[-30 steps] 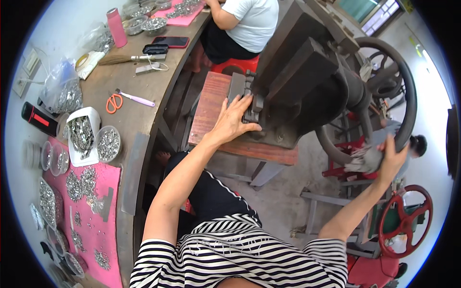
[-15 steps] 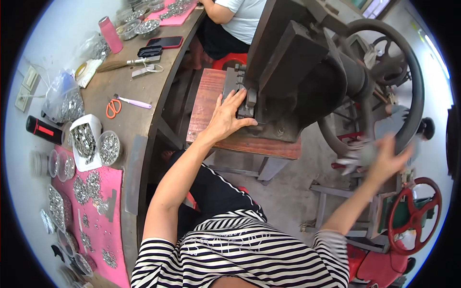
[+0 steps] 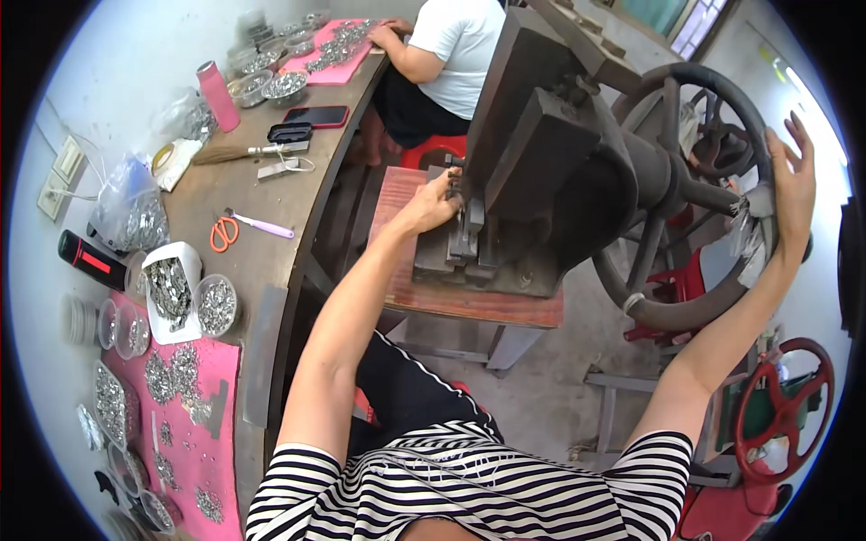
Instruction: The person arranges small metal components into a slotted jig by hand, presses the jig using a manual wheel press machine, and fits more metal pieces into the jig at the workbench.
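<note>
The press [image 3: 550,149] stands on the wooden stand [image 3: 394,194], its wheel [image 3: 678,314] rightward. You seem to be tending the die: your right hand [image 3: 795,191] spreads loosely at the rim, unclenched; your left hand [image 3: 431,206] bends beside the die [image 3: 465,239], its hold hidden. Turning would call for clear fingers.

Bright glare whitens the right wall [image 3: 826,212]; fisheye edges curve.

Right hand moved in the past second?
Yes. Judged against the black press, the right hand has gone up and right in the picture, from the wheel's lower right to its right side.
</note>
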Demonstrator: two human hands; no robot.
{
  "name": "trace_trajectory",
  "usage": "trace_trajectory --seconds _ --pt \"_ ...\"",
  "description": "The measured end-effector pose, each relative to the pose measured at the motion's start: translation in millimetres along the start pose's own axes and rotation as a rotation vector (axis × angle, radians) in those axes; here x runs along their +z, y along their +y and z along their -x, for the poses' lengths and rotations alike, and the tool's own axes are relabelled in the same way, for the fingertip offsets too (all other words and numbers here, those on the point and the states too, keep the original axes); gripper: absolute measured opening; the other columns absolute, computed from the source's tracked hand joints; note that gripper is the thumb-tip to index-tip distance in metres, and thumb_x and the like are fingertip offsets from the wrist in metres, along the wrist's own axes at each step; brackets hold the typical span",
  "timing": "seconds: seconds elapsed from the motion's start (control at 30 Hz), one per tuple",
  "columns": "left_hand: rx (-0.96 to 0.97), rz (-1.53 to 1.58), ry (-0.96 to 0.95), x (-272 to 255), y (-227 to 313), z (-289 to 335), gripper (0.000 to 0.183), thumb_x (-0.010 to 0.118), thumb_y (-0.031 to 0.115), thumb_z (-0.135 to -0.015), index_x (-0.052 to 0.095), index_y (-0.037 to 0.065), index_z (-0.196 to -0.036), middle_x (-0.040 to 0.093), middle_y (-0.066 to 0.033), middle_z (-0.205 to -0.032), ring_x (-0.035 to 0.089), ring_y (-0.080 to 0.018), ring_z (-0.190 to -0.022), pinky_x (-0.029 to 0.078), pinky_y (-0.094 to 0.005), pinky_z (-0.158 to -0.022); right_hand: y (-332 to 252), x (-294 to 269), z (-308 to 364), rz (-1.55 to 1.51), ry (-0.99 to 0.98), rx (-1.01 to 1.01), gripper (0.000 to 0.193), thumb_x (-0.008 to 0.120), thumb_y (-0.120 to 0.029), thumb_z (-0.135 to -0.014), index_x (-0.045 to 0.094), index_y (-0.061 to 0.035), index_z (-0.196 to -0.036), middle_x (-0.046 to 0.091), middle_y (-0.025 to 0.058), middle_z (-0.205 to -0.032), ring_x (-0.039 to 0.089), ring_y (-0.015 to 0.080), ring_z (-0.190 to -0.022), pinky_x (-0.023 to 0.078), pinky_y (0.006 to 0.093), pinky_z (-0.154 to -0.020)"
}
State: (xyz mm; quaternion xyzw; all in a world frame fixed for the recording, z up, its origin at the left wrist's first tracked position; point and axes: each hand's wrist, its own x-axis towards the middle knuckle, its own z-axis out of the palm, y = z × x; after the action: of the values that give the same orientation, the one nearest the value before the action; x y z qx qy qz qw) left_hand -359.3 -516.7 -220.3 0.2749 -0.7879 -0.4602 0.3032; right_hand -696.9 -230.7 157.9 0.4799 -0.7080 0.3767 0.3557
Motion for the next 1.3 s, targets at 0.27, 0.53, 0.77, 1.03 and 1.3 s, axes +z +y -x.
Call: trace_trajectory --seconds 0.27,0.53,0.77,1.03,1.3 --pt "0.31 -0.486 0.103 -8.9 70.8 69.2 0.036 0.081 0.028 -0.08 0.074 0.012 -0.111 0.059 -0.0116 -0.111 0.054 -0.0313 -0.115 0.035 -0.0473 -0.103 7.5 -5.4 -10.6 -0.169 0.049 0.008 0.047 0.067 -0.028 -0.101 0.059 -0.0016 -0.139 0.063 0.0152 -0.136 0.062 0.0221 -0.122 0.045 0.0326 -0.107" --pt "0.329 -0.615 0.524 -23.6 71.1 173.4 0.026 0.073 0.019 -0.084 0.065 0.006 -0.106 0.06 -0.0092 -0.1 0.055 -0.0299 -0.099 0.038 -0.0441 -0.095 -183.7 109.6 215.5 -0.65 -0.469 -0.474 0.051 0.077 -0.001 -0.08 0.06 -0.0016 -0.128 0.063 0.0169 -0.121 0.062 0.0301 -0.109 0.048 0.0391 -0.097" --pt "-0.066 -0.724 0.946 -54.1 104.4 345.4 0.032 0.078 0.015 -0.079 0.067 0.005 -0.107 0.062 -0.0097 -0.104 0.057 -0.0309 -0.103 0.039 -0.0447 -0.096 -315.8 186.2 327.6 -1.18 -0.875 -0.661 0.047 0.067 0.004 -0.086 0.059 -0.0004 -0.132 0.064 0.0194 -0.12 0.063 0.0358 -0.108 0.048 0.0418 -0.094" --pt "-0.531 -0.931 1.211 -34.5 131.5 505.9 0.03 0.076 0.015 -0.08 0.067 0.007 -0.107 0.064 -0.0082 -0.105 0.057 -0.0291 -0.104 0.037 -0.0445 -0.098 -448.7 152.0 413.1 -1.566 -1.078 -0.947 0.036 0.06 0.007 -0.09 0.064 -0.0018 -0.124 0.068 0.018 -0.112 0.065 0.0366 -0.099 0.049 0.0405 -0.087" --pt "-0.656 -0.925 1.222 -46.4 124.4 567.2 0.028 0.074 0.012 -0.084 0.07 0.005 -0.11 0.064 -0.0085 -0.106 0.057 -0.0295 -0.1 0.04 -0.0431 -0.093 -498.8 128.1 477.4 -1.592 -1.051 -0.953 0.046 0.072 0.001 -0.082 0.062 0.0006 -0.127 0.063 0.0184 -0.123 0.059 0.0374 -0.112 0.047 0.044 -0.097"
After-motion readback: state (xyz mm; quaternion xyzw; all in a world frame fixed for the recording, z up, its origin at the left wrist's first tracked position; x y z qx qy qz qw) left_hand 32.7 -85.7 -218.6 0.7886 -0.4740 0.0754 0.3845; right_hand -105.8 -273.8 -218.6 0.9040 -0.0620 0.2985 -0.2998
